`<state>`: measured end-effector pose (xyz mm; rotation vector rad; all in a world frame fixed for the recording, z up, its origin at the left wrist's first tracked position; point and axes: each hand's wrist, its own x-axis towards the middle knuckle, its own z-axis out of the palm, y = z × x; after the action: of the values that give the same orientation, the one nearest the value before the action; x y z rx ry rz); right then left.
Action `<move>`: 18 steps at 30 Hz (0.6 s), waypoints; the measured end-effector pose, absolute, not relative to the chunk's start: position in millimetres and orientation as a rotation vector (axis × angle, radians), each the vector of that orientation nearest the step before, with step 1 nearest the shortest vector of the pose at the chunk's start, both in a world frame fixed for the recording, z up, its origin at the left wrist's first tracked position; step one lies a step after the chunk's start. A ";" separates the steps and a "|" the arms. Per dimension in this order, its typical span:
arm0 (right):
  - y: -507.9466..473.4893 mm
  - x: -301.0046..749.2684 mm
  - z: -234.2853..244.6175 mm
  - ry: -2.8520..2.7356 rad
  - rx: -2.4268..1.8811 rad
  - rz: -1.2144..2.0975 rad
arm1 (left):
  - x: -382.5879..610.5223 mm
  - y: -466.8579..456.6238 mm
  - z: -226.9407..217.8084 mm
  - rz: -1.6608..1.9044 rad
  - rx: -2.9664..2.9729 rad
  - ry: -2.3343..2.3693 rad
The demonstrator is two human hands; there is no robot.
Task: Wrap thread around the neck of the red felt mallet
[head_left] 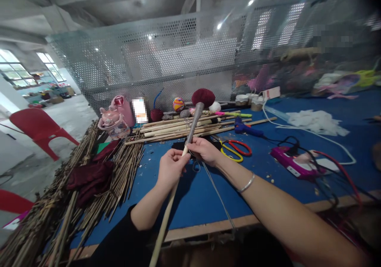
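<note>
My left hand [170, 167] is closed around a long pale wooden stick [165, 219] that rises from the bottom edge toward the table. The stick's upper part is wrapped in grey [194, 122] and ends in a dark red fluffy pompom [203, 97]. My right hand [204, 149], with a silver bangle [247, 184] on the wrist, pinches the stick just above my left hand, where the grey wrap starts. A thin grey wire or thread [218, 197] trails from my hands down to the table's front edge.
On the blue table [268, 187] lie red and yellow scissors [235, 149], a blue glue gun [245, 128], a pink device with cables [290, 164], bamboo sticks [190, 128], a pile of thin twigs [89, 187], dark red fabric [89, 178], white stuffing [315, 122]. A red chair [38, 130] stands left.
</note>
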<state>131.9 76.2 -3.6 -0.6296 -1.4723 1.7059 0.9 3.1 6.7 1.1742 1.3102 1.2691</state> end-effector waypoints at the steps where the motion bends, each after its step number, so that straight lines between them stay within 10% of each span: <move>1: 75.5 132.5 -2.5 -1.467 -0.619 1.726 | 2.3 2.5 7.3 1.261 1.142 1.291; 18: 71.7 135.6 5.4 -1.412 -0.586 1.881 | 3.2 0.6 8.7 1.188 1.158 1.228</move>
<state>135.6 71.7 5.4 -0.5864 -1.4116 1.8808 3.2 0.6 8.7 1.1583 1.2283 1.1876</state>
